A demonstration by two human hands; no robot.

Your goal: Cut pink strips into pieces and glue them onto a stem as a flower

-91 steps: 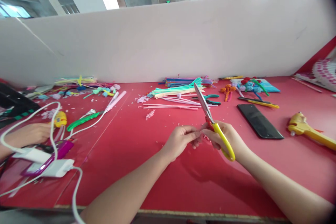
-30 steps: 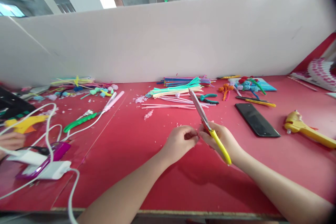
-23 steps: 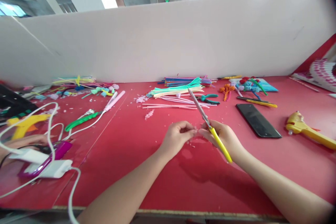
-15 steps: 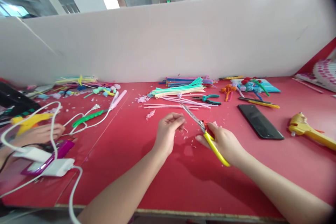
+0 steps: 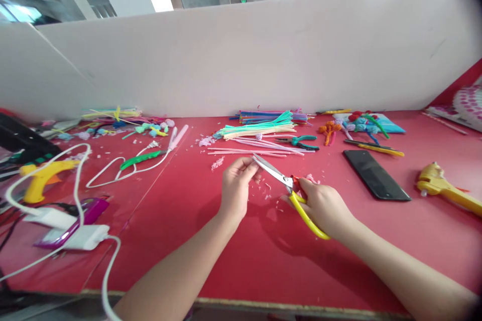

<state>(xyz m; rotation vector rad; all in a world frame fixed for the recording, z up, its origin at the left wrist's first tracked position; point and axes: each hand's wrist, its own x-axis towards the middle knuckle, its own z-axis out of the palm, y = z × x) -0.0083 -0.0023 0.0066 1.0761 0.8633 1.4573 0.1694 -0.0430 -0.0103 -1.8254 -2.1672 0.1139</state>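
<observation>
Yellow-handled scissors (image 5: 301, 205) are in my right hand (image 5: 327, 206), their blades pointing up and left. The blade tips reach the fingertips of my left hand (image 5: 237, 183), which is closed in a pinch. Whatever lies between those fingers is too small or hidden to make out. Pink fluff scraps (image 5: 268, 186) are scattered on the red table under and between the hands. Beyond them lie pink pipe cleaners (image 5: 263, 146), with a bundle of mint and cream pipe cleaners (image 5: 259, 128) behind.
Teal-handled pliers (image 5: 301, 140) lie past the scissors. To the right are a black phone (image 5: 376, 175), a yellow glue gun (image 5: 448, 188) and a craft knife (image 5: 376, 147). On the left, white cables and adapters (image 5: 85, 238) sit near another yellow glue gun (image 5: 43, 178) and a green-handled tool (image 5: 141, 159).
The scissor blades have swung left to my left fingertips. At the left, a co-worker's hand has gone out of view, and the green-handled tool has shifted right and away from me.
</observation>
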